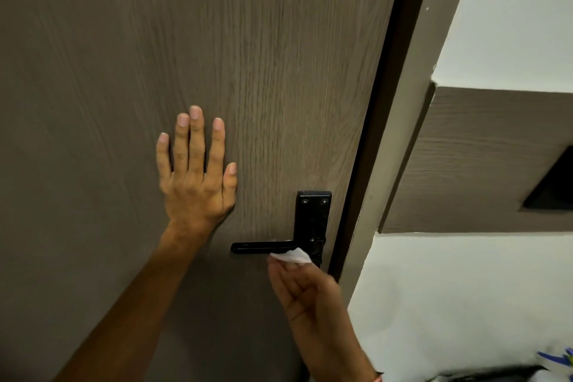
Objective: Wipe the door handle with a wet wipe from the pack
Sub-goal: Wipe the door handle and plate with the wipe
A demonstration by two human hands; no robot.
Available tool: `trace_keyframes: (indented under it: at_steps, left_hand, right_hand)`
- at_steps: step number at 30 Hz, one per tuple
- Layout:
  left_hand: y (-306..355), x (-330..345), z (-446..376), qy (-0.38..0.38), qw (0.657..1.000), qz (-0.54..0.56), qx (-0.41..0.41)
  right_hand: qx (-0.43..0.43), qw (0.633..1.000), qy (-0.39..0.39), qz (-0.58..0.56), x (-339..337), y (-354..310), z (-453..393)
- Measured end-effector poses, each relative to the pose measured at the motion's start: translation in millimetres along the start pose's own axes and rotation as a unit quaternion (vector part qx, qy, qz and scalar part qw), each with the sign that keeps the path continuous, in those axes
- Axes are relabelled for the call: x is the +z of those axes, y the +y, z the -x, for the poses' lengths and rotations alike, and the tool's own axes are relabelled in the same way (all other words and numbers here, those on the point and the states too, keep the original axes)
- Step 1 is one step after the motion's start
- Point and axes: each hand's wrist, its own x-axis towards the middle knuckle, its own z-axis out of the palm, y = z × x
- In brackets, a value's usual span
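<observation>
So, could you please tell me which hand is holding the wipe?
The right hand, pressing the white wipe against the handle; the left hand lies flat, empty.

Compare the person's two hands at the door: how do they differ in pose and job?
The left hand lies flat and empty, fingers spread, on the door; the right hand holds a wet wipe. The left sits above the black lever handle; the right reaches from below, wipe against it. Both are bare.

Left hand (195,177) lies flat on the door (93,56); right hand (305,291) presses a wet wipe (291,256) under the black handle (263,247)
</observation>
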Motion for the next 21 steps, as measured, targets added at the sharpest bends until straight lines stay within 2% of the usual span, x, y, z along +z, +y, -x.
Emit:
trace_keyframes:
  at_steps: [3,10,15,17,19,20,21]
  left_hand:
    - [1,1,-1,-0.001,1.000,0.000,0.000]
    - [-4,0,1,0.006,1.000,0.007,-0.001]
    - [-1,2,-3,0.007,1.000,0.009,-0.001]
    - [-2,2,-2,0.002,1.000,0.010,-0.002]
    - [-3,2,2,-0.002,1.000,0.010,-0.006]
    - [-3,2,3,-0.004,1.000,0.011,-0.006]
    - [-4,1,4,-0.006,1.000,0.009,-0.006]
  right_hand:
    - [0.009,1.000,-0.019,-0.007,15,13,-6]
    - [0.094,0.993,-0.046,-0.046,41,29,-10]
    - [0.063,0.995,0.012,-0.074,12,-1,-5]
    - [0.015,0.996,0.063,-0.055,-2,-10,0]
    - [-0.096,0.986,0.133,0.042,-14,-5,6]
    - [-0.188,0.960,0.168,0.118,-20,2,7]
    - [-0.291,0.913,0.203,0.200,-24,9,8]
